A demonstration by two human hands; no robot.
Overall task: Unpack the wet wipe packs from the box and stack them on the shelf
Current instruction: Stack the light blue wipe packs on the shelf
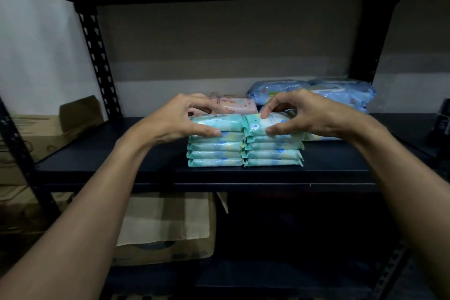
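Teal packs (215,154) sat in twin piles on the shelf (146,165).
The left hand (180,117) and right hand (306,114) each pinched a pile's top pack (215,123), probably squaring edges so nothing slid.

Lighting is dim. A pale wall (219,44) stands behind a black perforated rack post (96,56). Cardboard cartons (36,134) sit at left.

Pink pack (239,105), blue packs (341,91) (back right), cartons (36,134) at left

One wide-angle head cam, facing fwd & slightly down, close up on the shelf (97,153) front.
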